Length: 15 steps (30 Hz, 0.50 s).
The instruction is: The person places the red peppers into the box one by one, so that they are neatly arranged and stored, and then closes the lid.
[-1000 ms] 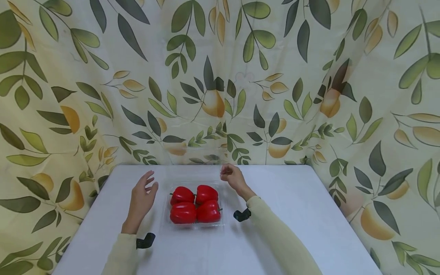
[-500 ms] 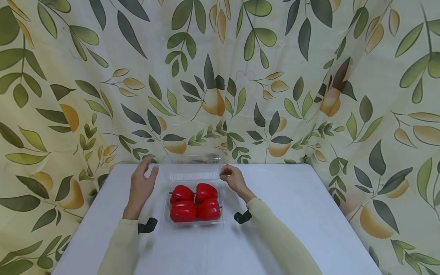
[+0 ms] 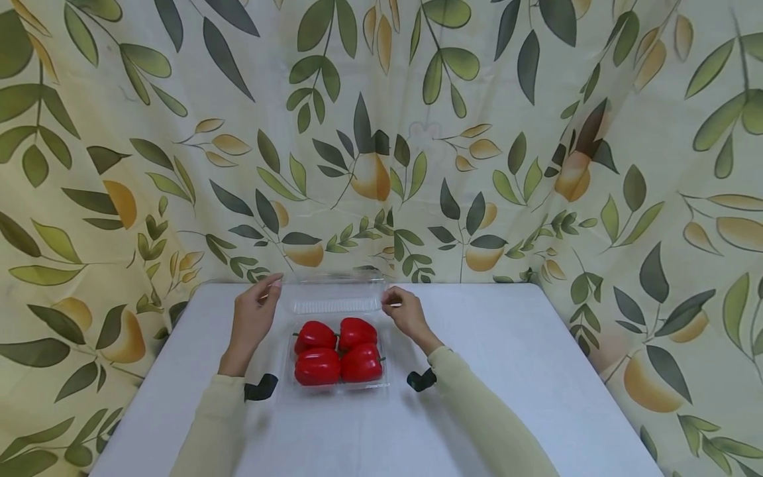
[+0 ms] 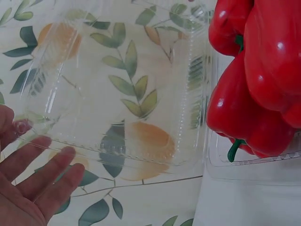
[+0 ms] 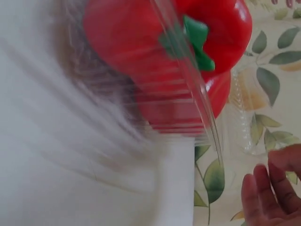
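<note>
A clear plastic clamshell box (image 3: 386,371) sits on the table with several red bell peppers (image 3: 340,353) packed inside. Its hinged transparent lid (image 3: 334,291) stands raised at the back. My left hand (image 3: 253,318) is at the lid's left corner; in the left wrist view, thumb and forefinger of the left hand (image 4: 35,174) pinch the edge while the other fingers are spread. At the lid's right edge, my right hand (image 3: 408,315) has thumb and forefinger together, pinching it. The right wrist view shows the right hand (image 5: 277,188) partly cut off.
A white-covered table (image 3: 489,344) surrounds the box. Behind it and at both sides hangs a leaf-and-fruit patterned curtain (image 3: 417,165), close to the table's back edge. A dark wrist camera (image 3: 261,387) is strapped on the left wrist, another dark camera (image 3: 422,379) on the right.
My left hand has moved up and right to the lid's corner and its fingers have closed there. The lid's top edge has come down slightly. The right hand has barely moved.
</note>
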### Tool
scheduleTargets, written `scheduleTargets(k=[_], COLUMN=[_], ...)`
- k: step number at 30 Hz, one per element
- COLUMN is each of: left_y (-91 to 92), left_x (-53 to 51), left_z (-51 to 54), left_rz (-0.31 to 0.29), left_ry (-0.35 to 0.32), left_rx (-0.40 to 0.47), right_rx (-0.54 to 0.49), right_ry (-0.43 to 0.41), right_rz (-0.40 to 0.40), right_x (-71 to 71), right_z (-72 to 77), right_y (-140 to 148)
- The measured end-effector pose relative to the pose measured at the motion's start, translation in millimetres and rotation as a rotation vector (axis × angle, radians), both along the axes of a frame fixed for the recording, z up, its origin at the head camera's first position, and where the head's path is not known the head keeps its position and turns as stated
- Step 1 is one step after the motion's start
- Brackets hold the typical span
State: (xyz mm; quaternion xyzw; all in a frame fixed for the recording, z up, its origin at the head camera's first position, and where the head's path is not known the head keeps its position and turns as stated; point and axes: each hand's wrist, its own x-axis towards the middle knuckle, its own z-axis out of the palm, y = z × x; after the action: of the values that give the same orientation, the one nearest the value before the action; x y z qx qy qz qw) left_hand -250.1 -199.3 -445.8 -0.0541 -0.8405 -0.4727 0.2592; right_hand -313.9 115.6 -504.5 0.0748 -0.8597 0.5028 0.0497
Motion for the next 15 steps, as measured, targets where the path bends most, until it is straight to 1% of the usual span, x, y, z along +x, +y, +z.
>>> scheduleTargets(k=[4, 8, 11, 15], left_y=[-0.2, -0.1, 0.0, -0.4], left_x=[1.2, 4.4, 8.5, 12.8], left_z=[-1.6, -3.5, -5.5, -7.2], left_rz=[0.007, 0.018, 0.020, 0.020], left_ry=[0.011, 0.008, 0.002, 0.013], left_rx=[0.004, 0.000, 0.005, 0.012], right_rx=[-0.001, -0.035, -0.093, -0.139], right_ry=[0.025, 0.033, 0.025, -0.007], right_rz=[-0.031, -0.053, -0.047, -0.018], right_x=[4.4, 13.4, 22.5, 33.6], right_z=[0.7, 3.9, 12.5, 31.2], right_y=[0.7, 2.9, 4.9, 5.3])
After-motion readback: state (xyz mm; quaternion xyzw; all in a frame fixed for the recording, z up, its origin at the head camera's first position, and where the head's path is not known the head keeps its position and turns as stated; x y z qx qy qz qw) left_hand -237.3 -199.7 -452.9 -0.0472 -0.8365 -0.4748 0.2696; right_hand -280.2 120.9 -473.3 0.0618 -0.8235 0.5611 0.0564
